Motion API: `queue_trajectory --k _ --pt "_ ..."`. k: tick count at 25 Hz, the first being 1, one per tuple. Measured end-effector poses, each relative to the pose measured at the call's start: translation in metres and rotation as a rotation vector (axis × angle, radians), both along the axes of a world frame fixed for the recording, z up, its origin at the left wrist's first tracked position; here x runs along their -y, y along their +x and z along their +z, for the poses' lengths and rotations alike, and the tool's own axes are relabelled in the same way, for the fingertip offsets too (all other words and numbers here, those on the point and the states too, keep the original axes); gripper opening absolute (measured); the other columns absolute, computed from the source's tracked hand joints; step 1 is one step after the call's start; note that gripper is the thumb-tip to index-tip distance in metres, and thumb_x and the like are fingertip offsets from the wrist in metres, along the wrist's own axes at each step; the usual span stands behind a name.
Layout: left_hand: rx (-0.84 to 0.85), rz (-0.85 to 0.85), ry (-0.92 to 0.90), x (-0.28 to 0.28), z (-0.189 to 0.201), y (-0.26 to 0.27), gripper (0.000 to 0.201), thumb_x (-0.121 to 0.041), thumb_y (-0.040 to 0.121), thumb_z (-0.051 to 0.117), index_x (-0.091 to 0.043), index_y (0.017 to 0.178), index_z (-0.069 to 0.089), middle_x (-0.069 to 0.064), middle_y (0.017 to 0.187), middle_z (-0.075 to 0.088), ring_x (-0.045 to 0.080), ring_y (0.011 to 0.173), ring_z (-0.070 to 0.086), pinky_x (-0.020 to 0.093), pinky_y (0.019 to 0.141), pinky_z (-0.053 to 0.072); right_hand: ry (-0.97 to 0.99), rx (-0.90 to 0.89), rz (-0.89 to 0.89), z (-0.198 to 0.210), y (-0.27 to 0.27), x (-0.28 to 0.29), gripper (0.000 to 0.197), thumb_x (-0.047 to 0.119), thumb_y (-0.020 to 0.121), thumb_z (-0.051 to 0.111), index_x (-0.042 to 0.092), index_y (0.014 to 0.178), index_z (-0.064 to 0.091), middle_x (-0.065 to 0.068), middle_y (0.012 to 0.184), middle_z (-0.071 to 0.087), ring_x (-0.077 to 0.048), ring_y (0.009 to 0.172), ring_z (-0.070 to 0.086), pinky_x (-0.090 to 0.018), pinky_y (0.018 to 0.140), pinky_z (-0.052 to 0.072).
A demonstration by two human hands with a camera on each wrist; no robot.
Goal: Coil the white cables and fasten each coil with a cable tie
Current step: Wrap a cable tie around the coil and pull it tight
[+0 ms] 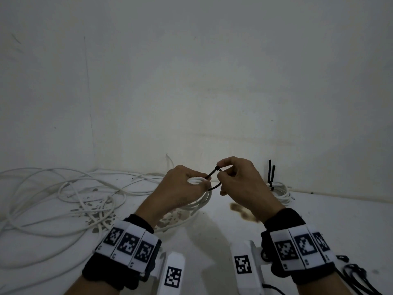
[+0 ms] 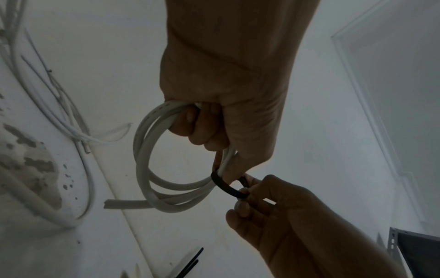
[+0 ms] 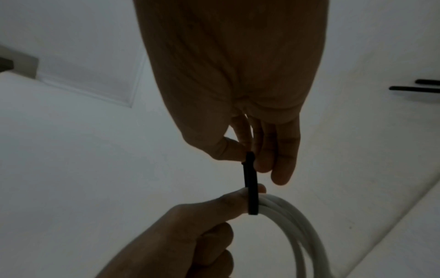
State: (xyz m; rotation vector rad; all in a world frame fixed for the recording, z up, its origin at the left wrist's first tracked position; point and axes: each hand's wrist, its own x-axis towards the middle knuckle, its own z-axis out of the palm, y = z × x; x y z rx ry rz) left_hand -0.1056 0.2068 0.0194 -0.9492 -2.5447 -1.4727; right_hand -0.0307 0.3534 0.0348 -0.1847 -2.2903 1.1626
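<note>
My left hand [image 1: 182, 184] grips a small coil of white cable [image 1: 202, 201] held above the white table; the left wrist view shows the coil [image 2: 147, 169] hanging from my curled fingers, its cut end sticking out to the left. A black cable tie [image 1: 213, 173] loops around the coil's strands beside my left thumb. My right hand [image 1: 234, 177] pinches the tie's head and tail between thumb and fingers. In the right wrist view the tie [image 3: 251, 184] runs from my right fingertips down to the coil [image 3: 297, 225].
A loose tangle of white cables [image 1: 63, 199] covers the table's left side. A tied white coil [image 1: 280, 190] with black tie tails pointing up lies at the right by the wall. Spare black ties [image 1: 357, 275] lie at the near right. A brown stain [image 1: 242, 211] marks the table.
</note>
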Motion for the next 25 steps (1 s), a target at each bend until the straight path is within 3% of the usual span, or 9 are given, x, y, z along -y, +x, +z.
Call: queue_trajectory --k 2,4,6,8,11,13,16,21,25 --pt "0.025 -0.028 0.017 -0.001 0.002 0.002 0.009 -0.037 0.085 0.072 -0.037 0.091 0.079 -0.011 0.076 0.075 0.007 0.069 0.065 0.025 0.064 0.048 -0.049 0.011 0.04 0.002 0.003 0.0 0.021 0.012 0.094 0.052 0.018 0.11 0.063 -0.001 0.077 0.068 -0.017 0.064 0.07 -0.028 0.065 0.056" --pt "0.099 -0.046 0.108 -0.002 0.006 0.005 0.008 -0.033 0.085 0.072 -0.034 0.087 0.08 -0.008 0.076 0.075 0.007 0.075 0.068 0.027 0.069 0.053 0.051 0.011 0.057 0.001 0.002 0.003 0.027 0.015 0.095 0.053 0.02 0.12 0.062 -0.001 0.094 0.068 -0.018 0.076 0.069 -0.028 0.073 0.056" --pt "0.213 -0.04 0.19 -0.004 0.008 0.009 0.01 -0.029 0.087 0.07 -0.03 0.088 0.079 -0.016 0.056 0.067 -0.002 0.056 0.059 0.012 0.052 0.043 0.268 -0.031 0.018 -0.002 -0.001 0.007 0.037 0.023 0.095 0.059 0.02 0.132 0.058 0.001 0.117 0.057 -0.014 0.095 0.063 -0.017 0.078 0.049" --pt "0.331 0.01 0.214 -0.005 0.01 0.012 0.011 -0.028 0.086 0.069 -0.027 0.083 0.079 -0.019 0.043 0.053 0.005 0.05 0.047 0.017 0.047 0.035 0.338 -0.138 0.008 -0.005 -0.001 0.01 0.047 0.024 0.092 0.066 0.016 0.137 0.056 0.005 0.121 0.052 -0.01 0.104 0.059 -0.018 0.083 0.05" --pt "0.479 0.07 0.299 -0.003 0.012 0.009 0.022 -0.032 0.08 0.074 -0.02 0.062 0.07 -0.005 0.049 0.036 0.012 0.045 0.03 0.025 0.048 0.027 0.329 -0.224 0.066 -0.009 0.001 0.008 0.065 0.024 0.081 0.078 0.019 0.139 0.051 0.009 0.115 0.057 -0.006 0.103 0.058 -0.028 0.085 0.055" --pt "0.544 0.077 0.342 -0.004 0.013 0.008 0.023 -0.031 0.079 0.075 -0.012 0.071 0.063 -0.004 0.05 0.028 0.011 0.04 0.023 0.027 0.047 0.024 0.356 -0.216 0.066 -0.01 0.002 0.006 0.075 0.026 0.074 0.085 0.022 0.138 0.046 0.009 0.12 0.056 -0.007 0.105 0.057 -0.024 0.084 0.052" --pt "0.572 0.06 0.341 -0.008 0.01 0.013 0.023 -0.031 0.078 0.074 -0.01 0.078 0.064 -0.003 0.052 0.026 0.012 0.043 0.023 0.028 0.049 0.023 0.512 -0.223 0.03 -0.013 0.001 0.008 0.069 0.027 0.075 0.085 0.023 0.133 0.049 0.006 0.122 0.06 -0.012 0.102 0.061 -0.026 0.085 0.051" --pt "0.487 0.079 0.323 -0.012 0.012 0.019 0.043 -0.029 0.084 0.071 -0.023 0.043 0.06 -0.006 0.046 0.043 0.014 0.052 0.032 0.026 0.051 0.028 0.594 -0.167 -0.061 -0.007 0.0 0.012 0.058 0.029 0.083 0.078 0.016 0.134 0.053 0.0 0.119 0.066 -0.018 0.104 0.065 -0.026 0.088 0.049" --pt "0.389 0.049 0.307 -0.008 0.019 0.023 0.02 -0.028 0.09 0.065 -0.018 0.076 0.075 -0.016 0.032 0.039 0.012 0.049 0.032 0.025 0.05 0.028 0.543 -0.32 -0.069 -0.009 -0.002 0.009 0.035 0.028 0.079 0.083 0.01 0.105 0.068 -0.004 0.09 0.075 -0.02 0.078 0.071 -0.035 0.07 0.059"
